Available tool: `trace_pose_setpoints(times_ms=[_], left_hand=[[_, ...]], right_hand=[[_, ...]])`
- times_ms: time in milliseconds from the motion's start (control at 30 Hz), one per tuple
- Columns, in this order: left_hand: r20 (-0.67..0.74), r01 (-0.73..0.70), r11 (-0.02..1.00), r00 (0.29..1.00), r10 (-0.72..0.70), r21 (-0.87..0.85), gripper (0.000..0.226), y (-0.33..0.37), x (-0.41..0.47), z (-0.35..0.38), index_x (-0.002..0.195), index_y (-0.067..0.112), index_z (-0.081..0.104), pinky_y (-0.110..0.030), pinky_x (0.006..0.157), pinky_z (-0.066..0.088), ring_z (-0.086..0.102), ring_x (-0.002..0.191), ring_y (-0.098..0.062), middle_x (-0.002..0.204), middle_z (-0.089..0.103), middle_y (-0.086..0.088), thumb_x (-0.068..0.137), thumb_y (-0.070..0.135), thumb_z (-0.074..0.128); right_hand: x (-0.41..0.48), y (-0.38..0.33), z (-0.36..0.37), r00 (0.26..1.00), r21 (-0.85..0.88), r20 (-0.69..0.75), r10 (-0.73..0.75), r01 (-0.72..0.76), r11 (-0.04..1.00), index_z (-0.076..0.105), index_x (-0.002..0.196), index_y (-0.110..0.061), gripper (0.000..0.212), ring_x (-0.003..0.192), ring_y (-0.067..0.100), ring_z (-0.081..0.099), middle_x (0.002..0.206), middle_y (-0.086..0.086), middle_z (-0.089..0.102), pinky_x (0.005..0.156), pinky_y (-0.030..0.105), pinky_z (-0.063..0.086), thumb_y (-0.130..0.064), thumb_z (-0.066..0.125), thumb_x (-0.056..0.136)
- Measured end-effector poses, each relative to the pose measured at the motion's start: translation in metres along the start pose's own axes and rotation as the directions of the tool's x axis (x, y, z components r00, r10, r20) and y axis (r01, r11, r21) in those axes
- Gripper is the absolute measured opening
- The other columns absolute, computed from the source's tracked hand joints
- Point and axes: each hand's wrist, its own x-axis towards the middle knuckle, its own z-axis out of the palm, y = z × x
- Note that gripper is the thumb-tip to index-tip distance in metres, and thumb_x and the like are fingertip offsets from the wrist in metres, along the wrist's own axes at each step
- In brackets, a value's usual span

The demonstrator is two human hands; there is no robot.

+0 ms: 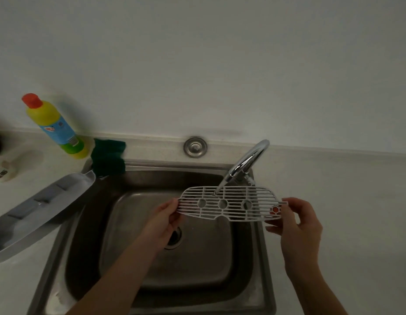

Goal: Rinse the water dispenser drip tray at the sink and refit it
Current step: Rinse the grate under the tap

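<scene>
Head view: both hands (162, 220) (295, 220) pinch grille (229, 204) ends, long axis left-right.

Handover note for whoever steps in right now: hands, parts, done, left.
Left hand pinches the left end of the white grille; right hand holds its right end.
Grille sits level over the sink, right under the faucet spout.
Grey tray base lies on the counter, left of the sink.
Done: grille separated from base. No running water visible.
Left: rinse both, reassemble, refit.
</scene>
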Motion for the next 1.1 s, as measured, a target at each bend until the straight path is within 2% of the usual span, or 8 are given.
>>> trace_pose_setpoints(times_ms=[200, 300, 400, 500, 700, 900, 1033, 1100], left_hand=[[-0.055, -0.234, 0.927, 0.964, 0.261, 0.294, 0.018, 0.045, -0.044, -0.036, 0.108, 0.005, 0.073, -0.029, 0.073, 0.063, 0.078, 0.089, -0.020, 0.100, 0.079, -0.013, 0.099, 0.006, 0.057], [-0.032, -0.350, 0.731, 0.891, 0.452, 0.587, 0.019, 0.067, -0.072, -0.055, 0.107, 0.021, 0.075, -0.017, 0.066, 0.060, 0.077, 0.090, -0.011, 0.101, 0.080, 0.002, 0.097, 0.011, 0.063], [0.000, -0.403, 0.545, 0.804, 0.594, 0.735, 0.018, 0.077, -0.091, -0.067, 0.105, 0.031, 0.074, -0.022, 0.073, 0.059, 0.074, 0.091, -0.002, 0.102, 0.078, 0.016, 0.094, 0.020, 0.068], [-0.010, -0.394, 0.450, 0.743, 0.669, 0.801, 0.019, 0.077, -0.100, -0.073, 0.104, 0.035, 0.072, -0.028, 0.081, 0.058, 0.073, 0.092, 0.001, 0.102, 0.075, 0.021, 0.091, 0.021, 0.071], [-0.113, -0.422, 0.563, 0.721, 0.683, 0.711, 0.017, 0.064, -0.106, -0.078, 0.104, 0.032, 0.074, -0.036, 0.085, 0.061, 0.075, 0.092, -0.005, 0.101, 0.078, 0.014, 0.090, 0.022, 0.072], [-0.165, -0.443, 0.633, 0.723, 0.671, 0.635, 0.018, 0.051, -0.111, -0.080, 0.104, 0.030, 0.076, -0.047, 0.089, 0.061, 0.077, 0.096, -0.015, 0.102, 0.080, 0.003, 0.092, 0.019, 0.071], [-0.233, -0.437, 0.687, 0.719, 0.654, 0.581, 0.017, 0.042, -0.119, -0.079, 0.105, 0.024, 0.076, -0.050, 0.092, 0.060, 0.077, 0.096, -0.019, 0.100, 0.080, 0.000, 0.092, 0.014, 0.070], [-0.272, -0.428, 0.732, 0.732, 0.625, 0.530, 0.016, 0.038, -0.127, -0.078, 0.105, 0.021, 0.075, -0.050, 0.094, 0.059, 0.076, 0.097, -0.021, 0.100, 0.079, -0.003, 0.094, 0.012, 0.069]], right_hand=[[0.003, 0.044, 0.021, 0.978, -0.118, 0.149, 0.149, -0.132, 0.984, 0.070, 0.104, -0.026, 0.015, 0.081, 0.013, 0.077, 0.103, -0.003, 0.073, 0.065, 0.031, 0.066, -0.013, 0.063, 0.100], [0.013, 0.059, 0.046, 0.948, -0.219, 0.234, 0.218, -0.167, 0.961, 0.072, 0.119, -0.021, 0.024, 0.094, 0.013, 0.074, 0.110, -0.001, 0.074, 0.088, 0.043, 0.064, -0.012, 0.055, 0.104], [0.033, 0.061, 0.069, 0.938, -0.350, 0.295, 0.185, -0.074, 0.934, 0.072, 0.125, -0.019, 0.030, 0.104, 0.020, 0.071, 0.118, 0.007, 0.075, 0.101, 0.047, 0.056, -0.011, 0.052, 0.104], [0.057, 0.059, 0.087, 0.933, -0.477, 0.334, 0.132, 0.046, 0.878, 0.069, 0.131, -0.013, 0.036, 0.120, 0.033, 0.063, 0.132, 0.015, 0.070, 0.106, 0.035, 0.045, -0.006, 0.051, 0.101], [0.083, 0.060, 0.093, 0.941, -0.533, 0.322, 0.106, 0.088, 0.841, 0.069, 0.131, -0.012, 0.040, 0.122, 0.039, 0.061, 0.132, 0.021, 0.067, 0.104, 0.039, 0.045, -0.002, 0.050, 0.097], [0.111, 0.051, 0.085, 0.942, -0.470, 0.269, 0.199, -0.052, 0.881, 0.065, 0.131, -0.008, 0.033, 0.122, 0.039, 0.060, 0.131, 0.021, 0.066, 0.106, 0.045, 0.047, -0.013, 0.053, 0.100], [0.093, 0.047, 0.080, 0.910, -0.456, 0.381, 0.165, 0.029, 0.889, 0.060, 0.133, -0.012, 0.037, 0.105, 0.028, 0.066, 0.128, 0.014, 0.068, 0.086, 0.027, 0.045, -0.014, 0.061, 0.096], [0.074, 0.047, 0.074, 0.860, -0.409, 0.499, 0.107, 0.125, 0.904, 0.055, 0.138, -0.017, 0.046, 0.118, 0.027, 0.064, 0.129, 0.008, 0.065, 0.091, 0.024, 0.044, -0.017, 0.068, 0.094]])
